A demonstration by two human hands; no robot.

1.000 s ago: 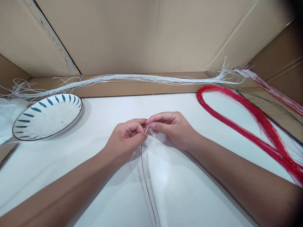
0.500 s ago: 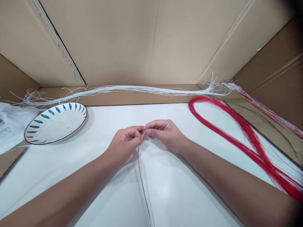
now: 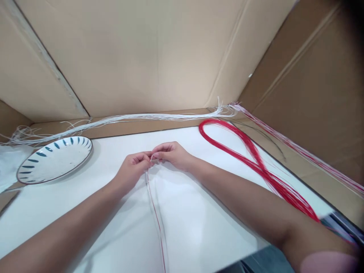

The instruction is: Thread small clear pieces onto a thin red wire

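Observation:
Above the middle of the white board (image 3: 196, 212), my left hand (image 3: 133, 168) and my right hand (image 3: 172, 154) meet with their fingertips nearly touching. Each hand pinches a thin red and white strand (image 3: 157, 222). A short pale piece of it shows between the fingertips, and the rest hangs from beneath my left hand toward the bottom edge. Fingers hide the strand's exact end. A bundle of red strands (image 3: 224, 148) lies looped on the board to the right of my hands.
An oval plate (image 3: 57, 161) with blue-green marks lies at the left beside a clear plastic bag (image 3: 11, 165). White strands (image 3: 136, 116) stretch along the back cardboard wall (image 3: 142, 57). Red and white strands (image 3: 290, 144) run along the right side.
The camera view has turned right and tilted, so the hands and objects appear further left. Both hands keep their pinch, and the pale piece between them looks more bent.

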